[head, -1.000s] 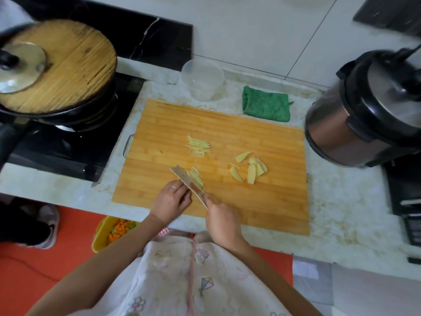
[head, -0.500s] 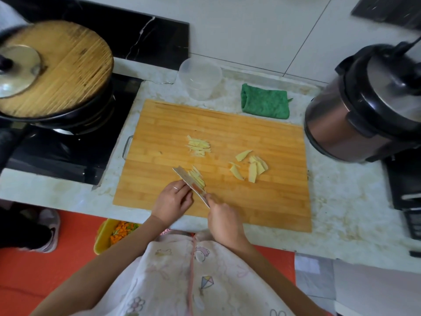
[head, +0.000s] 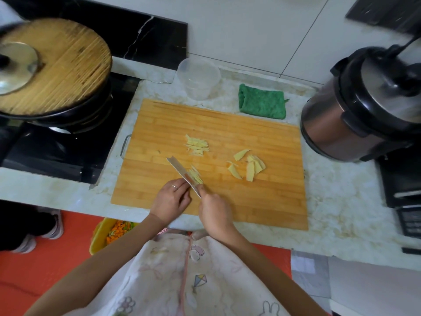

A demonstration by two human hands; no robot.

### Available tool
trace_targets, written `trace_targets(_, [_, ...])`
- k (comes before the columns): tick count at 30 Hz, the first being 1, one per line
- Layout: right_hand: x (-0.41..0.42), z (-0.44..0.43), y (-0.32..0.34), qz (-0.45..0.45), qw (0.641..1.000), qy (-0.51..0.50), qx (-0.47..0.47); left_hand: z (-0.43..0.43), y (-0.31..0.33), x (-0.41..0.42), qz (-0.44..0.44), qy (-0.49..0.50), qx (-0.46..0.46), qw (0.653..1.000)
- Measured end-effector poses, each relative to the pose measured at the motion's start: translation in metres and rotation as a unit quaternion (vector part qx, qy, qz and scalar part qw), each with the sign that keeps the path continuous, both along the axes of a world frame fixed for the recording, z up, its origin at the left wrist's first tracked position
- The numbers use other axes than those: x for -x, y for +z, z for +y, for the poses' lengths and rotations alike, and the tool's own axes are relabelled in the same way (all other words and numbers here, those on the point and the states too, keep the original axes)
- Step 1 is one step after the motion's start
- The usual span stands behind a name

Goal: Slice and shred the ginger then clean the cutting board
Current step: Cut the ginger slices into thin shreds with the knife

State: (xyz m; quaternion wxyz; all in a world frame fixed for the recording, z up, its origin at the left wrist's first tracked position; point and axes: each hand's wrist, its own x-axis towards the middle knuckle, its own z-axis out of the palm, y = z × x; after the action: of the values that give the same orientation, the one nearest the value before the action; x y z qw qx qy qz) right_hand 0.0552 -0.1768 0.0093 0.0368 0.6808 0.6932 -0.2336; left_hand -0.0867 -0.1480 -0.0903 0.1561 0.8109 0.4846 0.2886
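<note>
1. Wrapped tight round the handle of the long silver kitchen knife (head: 182, 173) is the right hand (head: 214, 215). The left hand (head: 169, 200) sits with curled fingers against the blade's left side. I cannot tell if it holds any ginger.
2. Touching the blade's right side lie thin pale yellow ginger strips (head: 195, 175), low in the middle of the big bamboo cutting board (head: 262, 201).
3. To shred well, I think you tuck fingertips back, press the blade straight down, and move over a tiny bit each cut.
4. The knife tip points to the upper left of the frame, and the strips run much the same way.
5. Off to the right, flat yellow ginger slices (head: 249, 166) wait uncut, mostly pointing up and down.
</note>
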Motion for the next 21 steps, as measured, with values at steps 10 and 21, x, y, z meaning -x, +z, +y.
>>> trace_targets(10, [-0.009, -0.013, 0.002, 0.017, 1.000, -0.008, 0.009, -0.001, -0.001, 0.002, -0.003, 0.000, 0.019, 1.000])
trace_targets(21, [-0.005, -0.007, 0.002, 0.006, 1.000, 0.007, -0.009, 0.000, 0.000, 0.002, -0.014, 0.001, 0.020, 1.000])
